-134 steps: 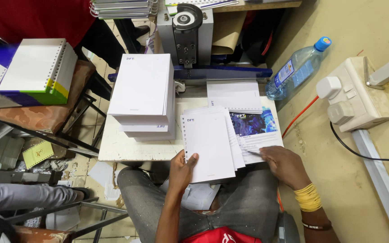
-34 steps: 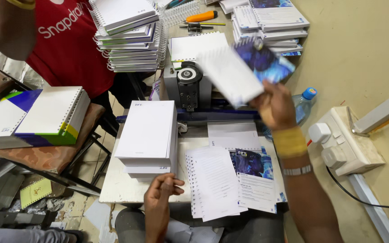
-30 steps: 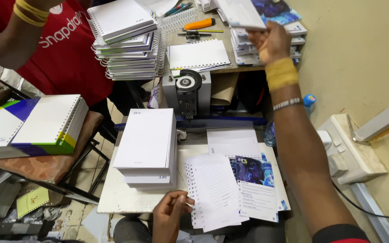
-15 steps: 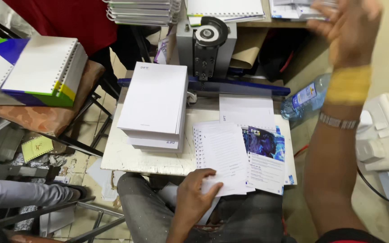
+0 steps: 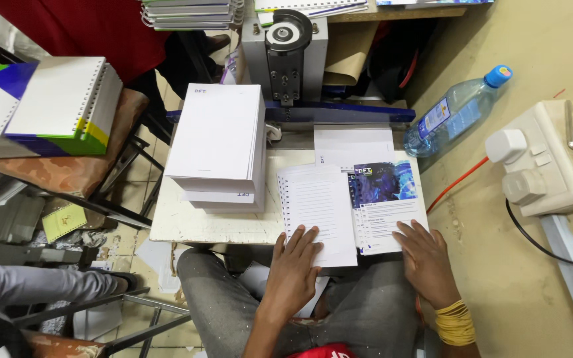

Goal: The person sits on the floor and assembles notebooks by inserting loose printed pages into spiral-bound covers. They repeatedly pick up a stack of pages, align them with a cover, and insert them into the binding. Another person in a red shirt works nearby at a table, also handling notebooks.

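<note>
Item: punched lined sheets [image 5: 318,213], a thin stack lying on the small white table [image 5: 193,222] just left of a blue-printed cover sheet [image 5: 384,207], with my left hand [image 5: 294,265] pressed flat and open on the stack's near edge, grasping nothing, and my right hand [image 5: 424,258] spread flat on the cover's near corner, likewise unclenched. Step in hand, as I judge it: squaring pages and cover together ahead of binding. Next move calls for both hands to gather the two piles with punched edges aligned, clear of the tall blank paper stack [image 5: 219,142] to the left.
</note>
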